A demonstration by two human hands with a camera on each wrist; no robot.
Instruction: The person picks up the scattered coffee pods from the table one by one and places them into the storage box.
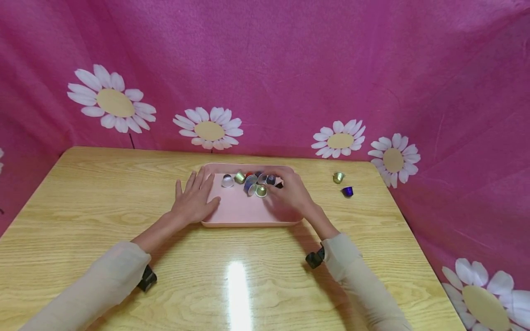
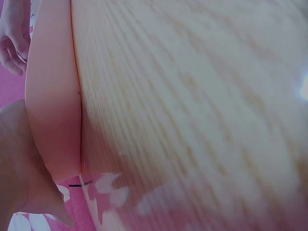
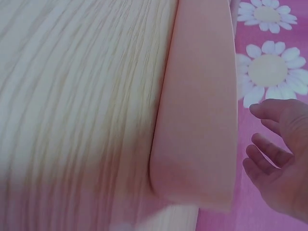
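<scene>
A pink tray (image 1: 244, 214) holds a cluster of coffee capsules: a green one (image 1: 239, 177), a gold-green one (image 1: 261, 191), a clear-looking upturned one (image 1: 227, 182) and several darker ones. My left hand (image 1: 196, 200) rests over the tray's left rim with fingers spread. Above the tray's right part, my right hand (image 1: 290, 188) reaches toward the cluster, fingertips beside a dark capsule (image 1: 271, 179). In the right wrist view, the thumb and bent fingers (image 3: 262, 156) of that hand stand apart, with nothing seen between them. The tray's wall hides the capsules in both wrist views.
To the right of the tray, a gold capsule (image 1: 338, 177) and a blue capsule (image 1: 348, 191) lie on the wooden table (image 1: 186, 266). A magenta curtain (image 1: 265, 69) with white daisies hangs behind the table and along its right side.
</scene>
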